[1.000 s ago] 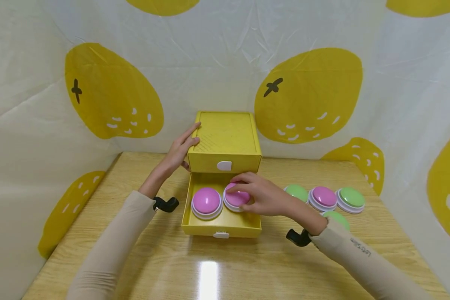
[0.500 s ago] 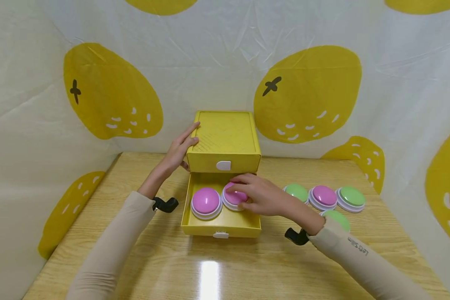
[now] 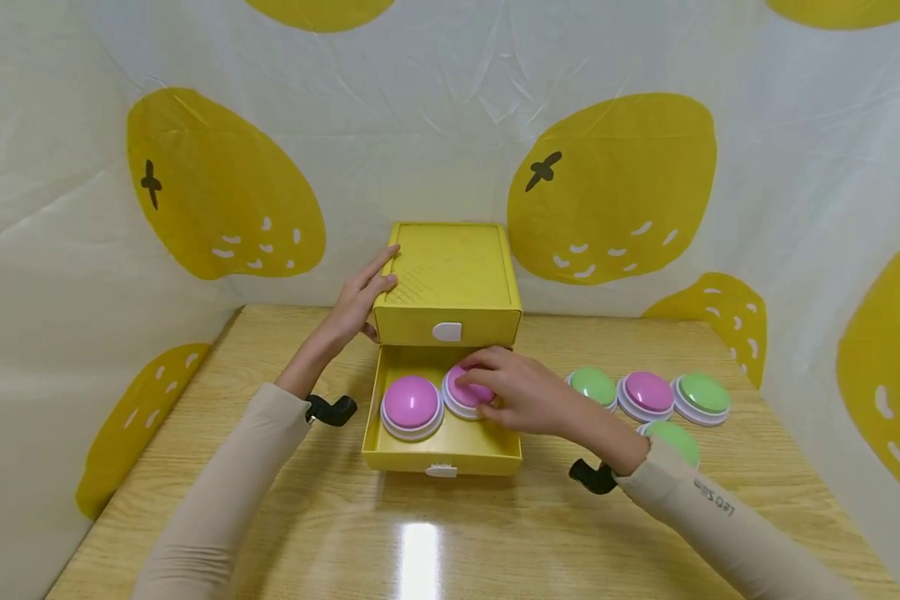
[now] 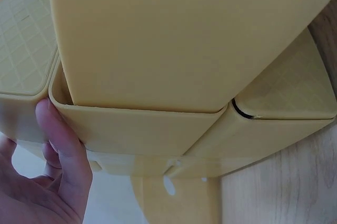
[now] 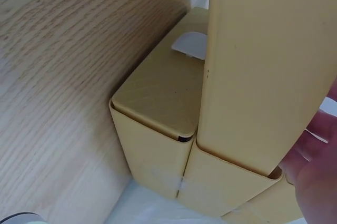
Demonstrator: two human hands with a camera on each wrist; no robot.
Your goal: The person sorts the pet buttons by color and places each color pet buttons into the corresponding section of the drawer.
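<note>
Hands first: my left hand (image 3: pixel 360 298) lies flat-fingered against the yellow drawer box's (image 3: pixel 450 279) left top edge; my right hand (image 3: pixel 513 390) curls round a pink button (image 3: pixel 465 392) inside its open drawer (image 3: pixel 444 450), beside another pink button (image 3: pixel 411 402), near the right wall.

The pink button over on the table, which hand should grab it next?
Probably the right hand: the pink button lies on its side, while the left hand rests on the yellow drawer box.
</note>
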